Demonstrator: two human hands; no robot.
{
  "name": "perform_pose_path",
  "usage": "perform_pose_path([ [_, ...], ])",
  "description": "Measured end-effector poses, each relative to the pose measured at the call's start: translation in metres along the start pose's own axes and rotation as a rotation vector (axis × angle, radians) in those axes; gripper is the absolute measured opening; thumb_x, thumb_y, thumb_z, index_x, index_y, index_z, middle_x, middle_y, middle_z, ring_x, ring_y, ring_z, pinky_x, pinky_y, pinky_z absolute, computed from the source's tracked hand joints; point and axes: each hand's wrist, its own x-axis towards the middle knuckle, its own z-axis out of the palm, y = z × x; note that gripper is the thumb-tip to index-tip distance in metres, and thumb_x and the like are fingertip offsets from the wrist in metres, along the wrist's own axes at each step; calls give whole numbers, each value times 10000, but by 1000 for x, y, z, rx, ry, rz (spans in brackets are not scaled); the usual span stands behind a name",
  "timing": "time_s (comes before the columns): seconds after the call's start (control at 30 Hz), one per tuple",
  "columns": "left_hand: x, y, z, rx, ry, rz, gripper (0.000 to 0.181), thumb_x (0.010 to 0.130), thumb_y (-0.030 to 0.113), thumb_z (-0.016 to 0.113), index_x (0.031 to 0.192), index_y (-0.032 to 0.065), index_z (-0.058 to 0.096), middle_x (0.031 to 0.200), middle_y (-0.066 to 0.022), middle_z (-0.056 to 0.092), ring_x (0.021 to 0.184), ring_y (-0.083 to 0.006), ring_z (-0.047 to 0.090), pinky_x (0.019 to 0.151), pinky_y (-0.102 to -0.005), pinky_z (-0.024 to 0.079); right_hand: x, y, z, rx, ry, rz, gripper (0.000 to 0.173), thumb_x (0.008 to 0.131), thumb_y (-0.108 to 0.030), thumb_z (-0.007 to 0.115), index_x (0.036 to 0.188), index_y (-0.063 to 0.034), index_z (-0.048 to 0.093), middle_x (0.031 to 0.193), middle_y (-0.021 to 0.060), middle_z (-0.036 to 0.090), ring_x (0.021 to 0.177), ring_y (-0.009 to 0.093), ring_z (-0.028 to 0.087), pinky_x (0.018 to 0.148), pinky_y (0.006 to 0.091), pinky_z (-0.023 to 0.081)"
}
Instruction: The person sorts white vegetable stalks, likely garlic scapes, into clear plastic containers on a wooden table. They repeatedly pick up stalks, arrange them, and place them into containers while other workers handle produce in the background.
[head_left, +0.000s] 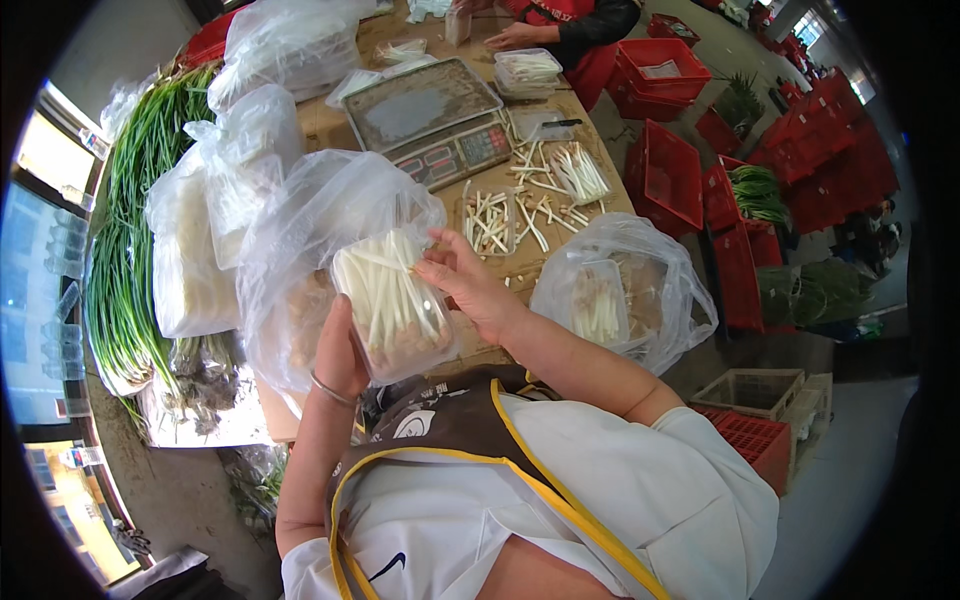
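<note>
A clear plastic box (390, 307) packed with white, trimmed vegetable stalks is tilted up before my chest. My left hand (341, 356) grips it by the lower left side, thumb along the edge. At the upper right rim is my right hand (472, 285), its thumb and forefinger pinching the end of a white stalk (384, 260) that lies slantwise across the others. Behind the box spreads a translucent plastic bag (330, 195). To the right, another open plastic bag (660, 270) surrounds a clear box of stalks (598, 304).
A digital scale (427, 112) stands mid-table, near loose stalks (536, 225), a stalk tray (489, 219) and a knife (562, 123). Long green onions (142, 225) and bagged packs (191, 247) line the left. A co-worker's hand (517, 36) is across the table; red crates (664, 180) stand right.
</note>
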Motion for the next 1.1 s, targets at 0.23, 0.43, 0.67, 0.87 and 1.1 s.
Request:
perform_pose_path([
  [0.23,-22,15,55,702,-164,90,674,857,96,666,1437,48,327,1421,-107,412,1105,-209,570,832,-302,526,9,4,-22,240,-249,193,669,950,-529,470,1439,-97,323,1322,116,498,1171,211,529,946,384,471],
  [0.43,-6,5,40,737,-54,344,545,822,-43,620,1339,-3,451,1321,-92,495,957,-115,568,749,-233,502,10,19,-38,1092,-485,236,555,963,-460,411,1384,-99,446,1306,146,552,1125,277,595,976,471,475],
  [0.67,6,4,29,652,109,488,418,893,52,587,1295,-16,495,1146,-75,567,859,-80,543,675,-206,474,-8,10,-34,1084,-573,177,730,899,-611,402,1445,-127,370,1419,199,428,1218,477,470,1009,593,390],
  [0.87,4,4,27,590,72,428,412,898,83,612,1285,-20,511,1099,-54,580,834,-83,565,682,-210,469,-12,6,-28,953,-567,207,789,881,-667,399,1459,-133,349,1441,196,399,1250,449,447,1017,599,362],
  [1.1,8,4,26,560,66,422,416,900,101,631,1278,-23,512,1053,-39,603,820,-76,559,671,-205,457,-10,5,-26,1138,-628,331,747,894,-634,397,1432,-115,394,1394,192,459,1223,410,491,1001,577,394],
])
